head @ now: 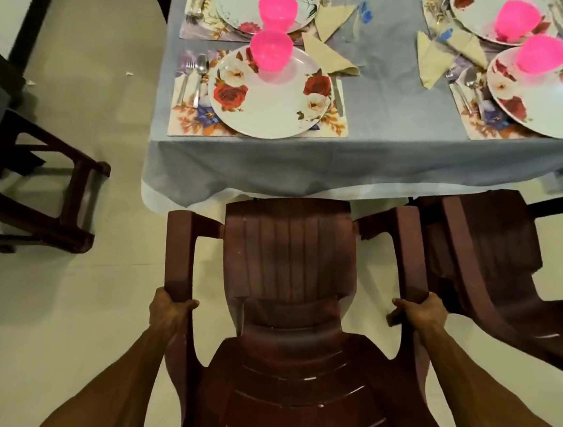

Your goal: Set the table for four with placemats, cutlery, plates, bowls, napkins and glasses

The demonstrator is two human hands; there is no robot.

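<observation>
Head view: table (383, 127) under a grey cloth carries four settings. Near-left placemat (186, 123) holds a floral plate (268, 110), a pink bowl (271, 50) on it, fork and spoon (197, 69) on the mat's left side, and a folded napkin (328, 55) just beside the plate. The other three settings look alike. Clear glasses (358, 19) stand mid-table, faint and hard to count. Judgement: laying appears essentially done; glasses are unconfirmed for all four. Left hand (169, 309) and right hand (417, 313) each grasp an armrest of the brown chair (287, 282) facing the table edge. Second chair (494, 252) stands just beside it.
</observation>
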